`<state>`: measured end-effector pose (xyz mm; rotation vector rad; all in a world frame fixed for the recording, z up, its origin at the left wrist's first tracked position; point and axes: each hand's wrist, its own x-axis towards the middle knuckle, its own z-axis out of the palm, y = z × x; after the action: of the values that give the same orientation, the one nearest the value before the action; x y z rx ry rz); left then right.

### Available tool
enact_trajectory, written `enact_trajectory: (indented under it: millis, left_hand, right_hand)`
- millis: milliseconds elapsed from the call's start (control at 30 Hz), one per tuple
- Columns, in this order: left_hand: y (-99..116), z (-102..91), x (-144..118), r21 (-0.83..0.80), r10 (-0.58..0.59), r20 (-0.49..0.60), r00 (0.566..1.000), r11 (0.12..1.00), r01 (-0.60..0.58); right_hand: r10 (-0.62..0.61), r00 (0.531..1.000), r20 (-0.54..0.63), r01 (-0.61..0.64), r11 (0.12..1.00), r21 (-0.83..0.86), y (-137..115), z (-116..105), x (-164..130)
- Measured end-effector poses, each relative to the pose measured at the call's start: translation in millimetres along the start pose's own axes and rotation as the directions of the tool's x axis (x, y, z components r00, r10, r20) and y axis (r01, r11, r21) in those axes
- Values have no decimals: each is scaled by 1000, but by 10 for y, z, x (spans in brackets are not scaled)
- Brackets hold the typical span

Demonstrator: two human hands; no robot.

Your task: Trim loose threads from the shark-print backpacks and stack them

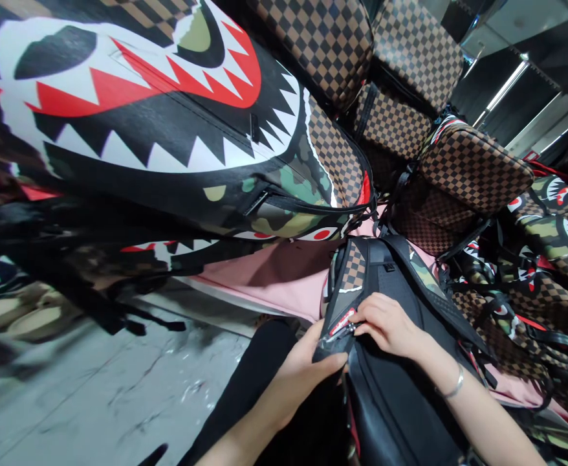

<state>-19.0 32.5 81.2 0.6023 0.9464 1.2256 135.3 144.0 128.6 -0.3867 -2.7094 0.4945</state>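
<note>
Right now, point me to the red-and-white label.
In the head view, the red-and-white label is just right of and below centre, on a shoulder strap of the black backpack, between the left hand and the right hand.

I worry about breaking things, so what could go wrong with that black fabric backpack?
The left hand and right hand are close together at the small red-and-white label, so they might crease it. The shiny silver bracelet could snag on the black fabric backpack. The big glossy black shark-mouth bag nearby might slip if bumped.
</note>
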Motion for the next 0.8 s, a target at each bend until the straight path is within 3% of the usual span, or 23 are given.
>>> enact_trajectory:
  millis: [67,133,233,367,467,567,700,800]
  left_hand:
    - [-49,51,-12,47,138,-173,975,990,-131]
    - [-96,83,-19,92,229,-269,935,973,-212]
    - [-134,102,-13,121,242,-319,916,969,-214]
    - [-116,113,3,119,238,-353,905,971,-208]
    - [-92,104,-7,75,209,-369,906,978,-195]
    - [-90,57,-17,-140,133,-410,902,968,-206]
    - [-104,-44,-5,-486,-40,-363,931,860,-153]
    - [-116,-71,-8,-557,-133,-308,942,828,-66]
  right_hand:
    - [111,989,-96,-110,994,15,-83,37,-127]
    - [226,960,-166,-225,974,25,-171,62,-250]
    - [341,917,-208,-344,939,22,-292,83,-388]
    - [399,894,-205,-409,913,-5,-413,102,-443]
    - [430,880,-203,-437,899,11,-475,108,-419]
    - [502,838,-213,-493,865,97,-498,99,-393]
    - [671,724,-162,-612,733,297,-404,105,-408]
    - [753,646,-128,-633,621,462,-252,161,-458]
